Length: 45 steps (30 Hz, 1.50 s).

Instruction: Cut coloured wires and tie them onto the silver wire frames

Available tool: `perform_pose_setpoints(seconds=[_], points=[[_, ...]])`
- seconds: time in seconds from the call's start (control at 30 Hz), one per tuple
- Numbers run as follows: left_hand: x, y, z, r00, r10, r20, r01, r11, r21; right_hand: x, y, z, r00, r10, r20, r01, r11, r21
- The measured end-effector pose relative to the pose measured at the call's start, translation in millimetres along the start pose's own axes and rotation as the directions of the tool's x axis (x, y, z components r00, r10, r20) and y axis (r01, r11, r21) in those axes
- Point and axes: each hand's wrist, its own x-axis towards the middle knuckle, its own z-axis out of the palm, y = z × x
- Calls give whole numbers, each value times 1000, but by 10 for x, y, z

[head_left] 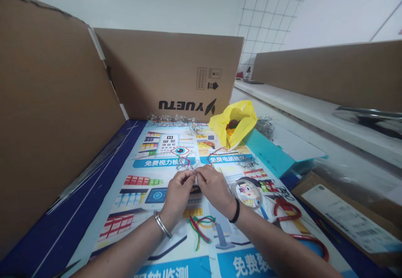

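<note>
My left hand (177,192) and my right hand (213,188) meet fingertip to fingertip above a printed poster (150,211). Both are closed in a pinch on a thin wire piece (194,174) too small to make out clearly. A tangle of thin wire and red thread (185,160) lies just beyond the fingertips. Under my wrists lie short red, green and yellow cord pieces (201,227). My left wrist wears a silver bangle (161,224), my right a black band (236,211).
A yellow plastic bag (234,123) stands open behind a teal box (270,154). A roll of clear tape (248,194) and red-handled scissors (287,209) lie at the right. Cardboard walls (169,73) enclose the left and back. A labelled cardboard parcel (348,219) sits far right.
</note>
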Motion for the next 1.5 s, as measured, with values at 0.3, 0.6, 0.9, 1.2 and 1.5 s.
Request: perform_pose_setpoints(seconds=[0.3, 0.6, 0.9, 1.2, 1.5], points=[[-12, 26, -29, 999, 36, 9, -36, 994, 107, 58, -28, -91, 989, 40, 139, -67, 978, 199], [-34, 60, -78, 947, 277, 161, -321, 840, 437, 33, 37, -42, 964, 201, 173, -252, 899, 358], [-55, 46, -143, 858, 385, 341, -511, 566, 647, -10, 118, 55, 952, 258, 162, -304, 845, 440], [-17, 108, -196, 852, 417, 318, -504, 483, 716, 26, 89, 38, 911, 348, 223, -412, 736, 538], [-3, 117, -231, 808, 477, 346, -520, 301, 799, 34, 88, 38, 887, 384, 255, -459, 676, 577]])
